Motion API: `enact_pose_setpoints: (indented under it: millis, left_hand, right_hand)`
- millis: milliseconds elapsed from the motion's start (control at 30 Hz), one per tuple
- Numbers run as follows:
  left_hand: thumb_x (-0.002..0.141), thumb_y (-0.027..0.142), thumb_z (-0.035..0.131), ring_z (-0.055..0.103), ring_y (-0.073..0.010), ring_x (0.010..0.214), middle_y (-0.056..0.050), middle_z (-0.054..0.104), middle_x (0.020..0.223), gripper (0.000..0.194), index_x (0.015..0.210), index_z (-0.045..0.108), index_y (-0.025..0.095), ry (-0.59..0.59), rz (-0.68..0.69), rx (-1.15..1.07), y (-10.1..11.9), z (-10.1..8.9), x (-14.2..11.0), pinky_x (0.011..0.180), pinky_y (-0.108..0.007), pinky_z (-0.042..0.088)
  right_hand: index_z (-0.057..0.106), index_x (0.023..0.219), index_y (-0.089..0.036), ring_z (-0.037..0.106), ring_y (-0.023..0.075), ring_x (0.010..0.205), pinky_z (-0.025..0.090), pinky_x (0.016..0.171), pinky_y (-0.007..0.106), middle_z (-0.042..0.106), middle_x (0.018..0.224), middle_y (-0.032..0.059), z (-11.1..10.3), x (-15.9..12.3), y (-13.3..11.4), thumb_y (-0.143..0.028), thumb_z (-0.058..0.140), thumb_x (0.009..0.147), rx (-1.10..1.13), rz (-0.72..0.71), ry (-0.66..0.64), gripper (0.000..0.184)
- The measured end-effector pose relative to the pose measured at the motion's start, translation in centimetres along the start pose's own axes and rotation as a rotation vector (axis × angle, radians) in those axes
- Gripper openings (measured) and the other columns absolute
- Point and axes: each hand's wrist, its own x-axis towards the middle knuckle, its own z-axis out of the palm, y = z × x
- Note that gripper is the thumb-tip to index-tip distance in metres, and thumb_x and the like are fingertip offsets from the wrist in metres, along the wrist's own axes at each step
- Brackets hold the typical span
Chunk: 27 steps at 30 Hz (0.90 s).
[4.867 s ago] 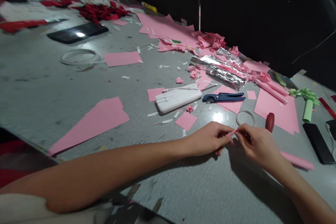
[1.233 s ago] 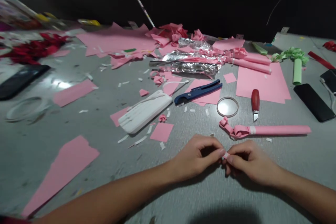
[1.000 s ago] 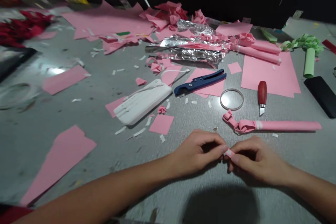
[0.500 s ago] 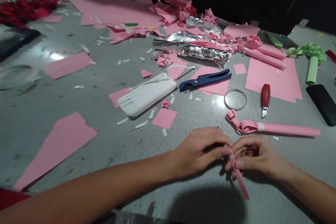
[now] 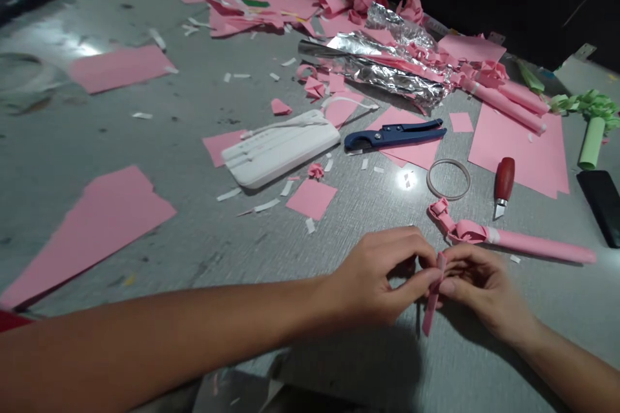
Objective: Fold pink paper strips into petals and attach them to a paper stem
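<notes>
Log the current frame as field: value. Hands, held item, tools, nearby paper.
left hand: pinching pink strip
right hand: at the same strip, grip unclear
held item: pink strip, lower end free
tools: blue hand tool partly over pink sheets; red-handled knife
nearby paper: pink roll with white band, beyond right hand

Pink strip (image 5: 431, 313) between left hand (image 5: 394, 274) and right hand (image 5: 487, 290) looks like matt, smooth paper; rolled tube (image 5: 542, 246) just beyond the right hand shows the same dull paper finish. Beyond the left hand, white slab (image 5: 283, 148) looks smooth, plastic, and farther out foil (image 5: 394, 76) is crinkled, brightly glossy; knife (image 5: 505, 177) beyond the right has a sheeny handle, metal blade. Tabletop (image 5: 203, 245) beneath both hands looks metallic, finely brushed, scuffed, glaring in spots.
</notes>
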Motion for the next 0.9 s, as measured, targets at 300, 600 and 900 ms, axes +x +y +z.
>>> enact_pose_setpoints:
  millis: [300,600,900]
  left_hand:
    - [0.101,0.019,0.063,0.066,-0.0145,0.074,-0.003,0.073,0.084,0.010,0.093,0.069,0.018,-0.033,-0.048,-0.016,-0.03,-0.19,0.07,0.071,-0.027,0.052]
    - [0.102,0.016,0.060,0.068,-0.0143,0.076,-0.004,0.074,0.086,0.012,0.095,0.070,0.017,-0.040,-0.039,-0.026,-0.41,-0.18,-0.09,0.075,-0.027,0.053]
    - [0.101,0.015,0.063,0.069,-0.0137,0.076,-0.004,0.075,0.086,0.010,0.094,0.070,0.016,-0.026,-0.014,-0.037,-0.27,-0.32,0.07,0.073,-0.025,0.054]
  right_hand:
    - [0.081,0.104,-0.024,0.080,0.0152,0.074,0.071,0.071,0.027,0.082,0.083,0.0025,0.25,0.11,-0.12,-0.028,0.090,0.092,0.014,-0.012,-0.002,0.015]
    - [0.081,0.105,-0.023,0.082,0.0156,0.075,0.071,0.072,0.025,0.083,0.085,0.0031,0.42,0.16,-0.35,-0.027,0.089,0.093,0.035,-0.006,-0.008,0.015]
    - [0.083,0.106,-0.025,0.082,0.0135,0.075,0.070,0.072,0.021,0.084,0.086,0.0024,0.39,0.27,-0.28,-0.023,0.089,0.094,0.053,-0.041,-0.022,0.014]
